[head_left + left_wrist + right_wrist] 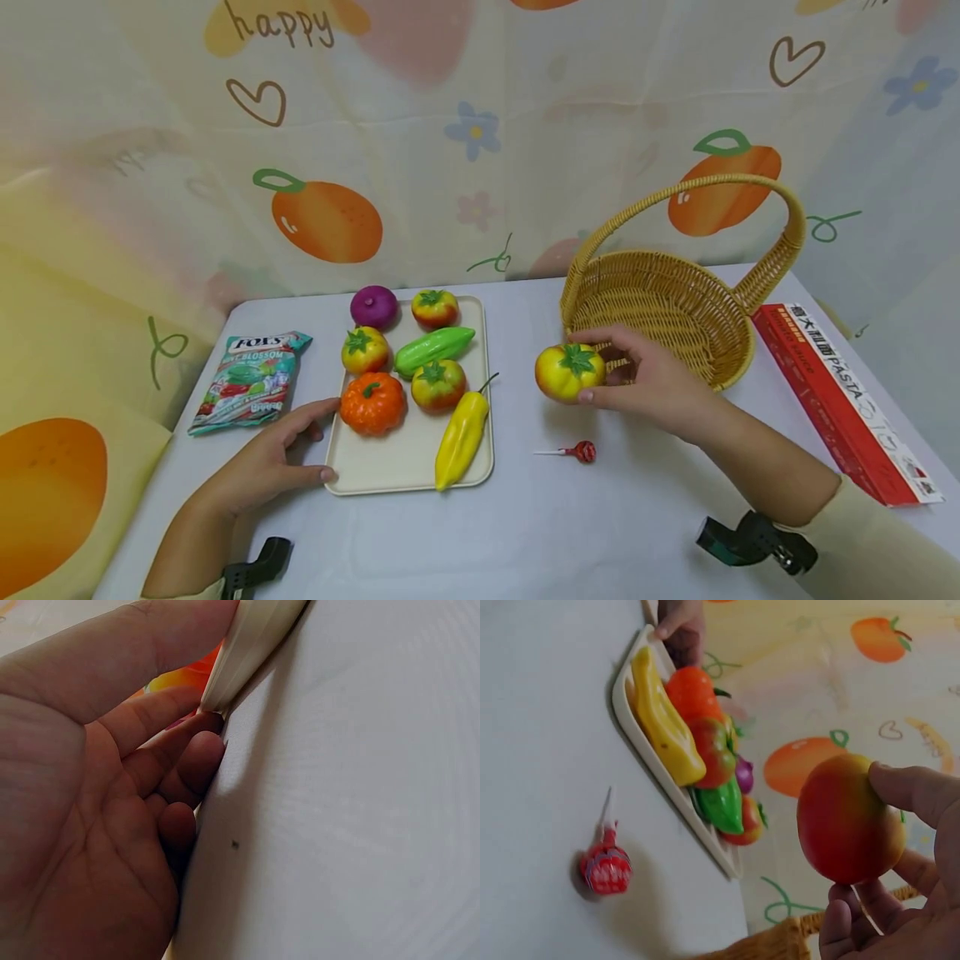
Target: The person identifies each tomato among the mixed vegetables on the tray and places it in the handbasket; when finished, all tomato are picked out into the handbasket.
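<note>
My right hand holds a yellow-and-red tomato by thumb and fingertips, off the table in front of the wicker basket. In the right wrist view the tomato shows its red, smooth underside. My left hand rests at the near left corner of a cream tray, its thumb and index fingertip at the rim and the other fingers loosely bent. On the tray lie an orange pumpkin, a yellow pepper, a green vegetable, a purple onion and several more tomatoes.
A wrapped lollipop lies on the table between the tray and my right forearm. Left of the tray is a candy bag. A red-and-white pasta box sits right of the basket, whose tall handle arches above it. Patterned cloth hangs behind the table.
</note>
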The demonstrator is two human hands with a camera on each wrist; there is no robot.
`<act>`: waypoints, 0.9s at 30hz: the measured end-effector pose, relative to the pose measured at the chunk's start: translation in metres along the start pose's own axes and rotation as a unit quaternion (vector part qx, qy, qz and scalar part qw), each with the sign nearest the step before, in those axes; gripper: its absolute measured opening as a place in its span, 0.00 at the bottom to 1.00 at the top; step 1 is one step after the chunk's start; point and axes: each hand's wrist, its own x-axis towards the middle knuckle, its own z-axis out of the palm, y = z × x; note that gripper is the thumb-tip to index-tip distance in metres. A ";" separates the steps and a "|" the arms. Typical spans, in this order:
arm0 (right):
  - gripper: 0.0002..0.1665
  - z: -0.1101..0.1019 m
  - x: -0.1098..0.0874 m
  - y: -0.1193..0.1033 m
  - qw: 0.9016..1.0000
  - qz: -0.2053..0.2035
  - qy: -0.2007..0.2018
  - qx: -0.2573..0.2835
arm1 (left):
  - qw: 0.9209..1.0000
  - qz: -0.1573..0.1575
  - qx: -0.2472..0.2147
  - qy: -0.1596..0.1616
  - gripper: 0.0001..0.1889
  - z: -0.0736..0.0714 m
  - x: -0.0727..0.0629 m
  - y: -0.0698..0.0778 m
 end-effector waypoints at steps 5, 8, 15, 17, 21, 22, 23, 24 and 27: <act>0.37 -0.015 0.004 0.000 1.000 0.023 -0.020 0.001 | 1.000 -0.001 0.005 0.001 0.47 0.000 0.001 -0.002; 0.37 -0.025 0.007 0.004 0.999 0.025 -0.034 -0.002 | 1.000 0.000 0.006 0.000 0.47 0.000 0.001 -0.003; 0.37 -0.050 0.019 0.023 0.998 0.005 -0.062 -0.018 | 1.000 0.003 0.001 0.000 0.47 0.000 0.001 -0.004; 0.37 -0.058 0.022 0.027 0.998 0.012 -0.062 -0.029 | 1.000 0.005 0.002 -0.001 0.47 0.000 0.001 -0.004; 0.37 -0.071 0.027 0.033 0.997 0.028 -0.055 -0.051 | 1.000 0.007 0.005 0.000 0.47 -0.001 0.001 -0.005; 0.37 -0.074 0.028 0.033 0.997 0.032 -0.053 -0.056 | 1.000 0.006 0.005 0.000 0.47 -0.001 0.001 -0.005; 0.37 -0.077 0.029 0.034 0.996 0.035 -0.052 -0.062 | 1.000 0.005 0.005 0.001 0.47 0.000 0.001 -0.005; 0.38 -0.079 0.030 0.035 0.996 0.040 -0.049 -0.070 | 1.000 0.005 0.006 0.001 0.47 0.000 0.001 -0.005; 0.38 -0.086 0.036 0.037 0.993 0.051 -0.046 -0.091 | 1.000 0.007 0.007 0.003 0.47 0.000 0.001 -0.005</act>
